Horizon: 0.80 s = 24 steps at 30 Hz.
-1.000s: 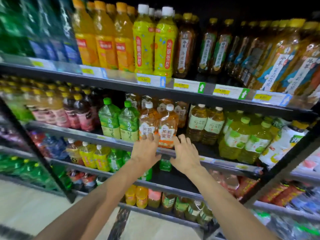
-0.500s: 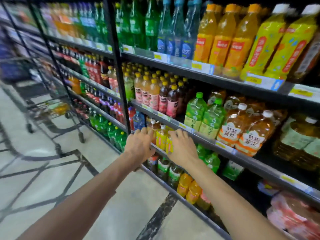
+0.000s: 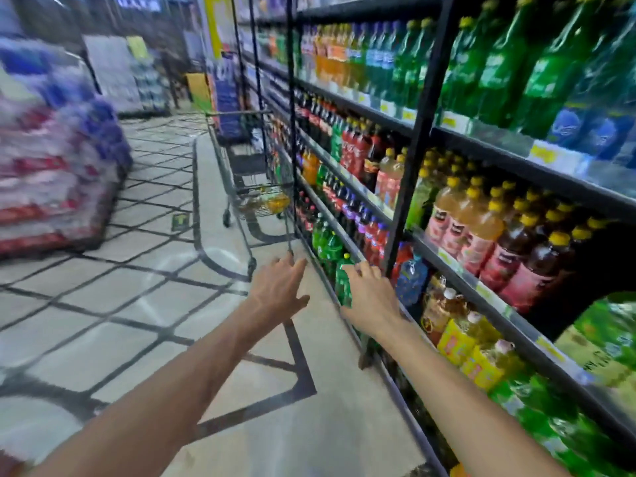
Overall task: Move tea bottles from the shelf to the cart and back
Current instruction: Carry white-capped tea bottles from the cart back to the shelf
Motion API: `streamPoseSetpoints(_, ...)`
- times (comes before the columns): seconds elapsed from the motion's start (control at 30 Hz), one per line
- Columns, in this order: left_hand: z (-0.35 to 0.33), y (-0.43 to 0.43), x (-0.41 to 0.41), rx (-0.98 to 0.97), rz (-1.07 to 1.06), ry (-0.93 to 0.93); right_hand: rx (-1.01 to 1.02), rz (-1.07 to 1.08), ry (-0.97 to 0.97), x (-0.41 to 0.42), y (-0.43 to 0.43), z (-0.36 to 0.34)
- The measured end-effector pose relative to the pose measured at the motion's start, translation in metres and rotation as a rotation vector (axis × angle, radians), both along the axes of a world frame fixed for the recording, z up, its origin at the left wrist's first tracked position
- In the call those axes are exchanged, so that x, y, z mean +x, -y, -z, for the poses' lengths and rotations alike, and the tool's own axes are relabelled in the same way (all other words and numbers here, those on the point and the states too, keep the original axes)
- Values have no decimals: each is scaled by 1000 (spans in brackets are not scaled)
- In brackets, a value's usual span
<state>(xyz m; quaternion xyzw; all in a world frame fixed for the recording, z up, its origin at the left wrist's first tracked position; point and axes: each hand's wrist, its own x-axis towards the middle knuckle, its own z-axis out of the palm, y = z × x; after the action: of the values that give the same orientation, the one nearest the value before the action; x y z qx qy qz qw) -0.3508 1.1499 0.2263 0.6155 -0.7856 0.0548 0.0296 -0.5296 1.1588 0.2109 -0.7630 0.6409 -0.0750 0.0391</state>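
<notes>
The shelf (image 3: 418,132) fills the right side from near to far, its tiers packed with drinks (image 3: 481,218). The floor (image 3: 137,304) spreads across the left, with stacked packs (image 3: 51,173) at the far left. The cart (image 3: 237,113) stands far ahead, just beside the shelf. Both hands reach forward, near and low: the left hand (image 3: 280,287) is over the floor and the right hand (image 3: 370,296) is in front of the bottom tiers. Each has its fingers spread and holds nothing. Yellow shapes in the cart's lower tray look like the tea bottles (image 3: 266,204), though blur hides their labels.

The step in hand seems to be the walk to the cart to fetch them. It goes best straight along the shelf, with the right arm kept off the green bottles (image 3: 342,284) at the bottom front edge. Stop square to the cart, then bend and take one bottle in each hand. Grip each round the body, not the cap, so neither slips.
</notes>
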Motion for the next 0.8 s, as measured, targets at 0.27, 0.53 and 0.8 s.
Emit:
streamPoseSetpoints(0.27, -8, 101, 66, -16, -176, 24, -3, -153, 95, 55, 129, -2)
streamPoseSetpoints(0.53, -13, 199, 122, -43, -261, -3, -17, -242, 68, 112, 244, -5)
streamPoseSetpoints(0.8, 2, 300, 196, -32, -275, -30, 0, -275, 52, 186, 348, 3)
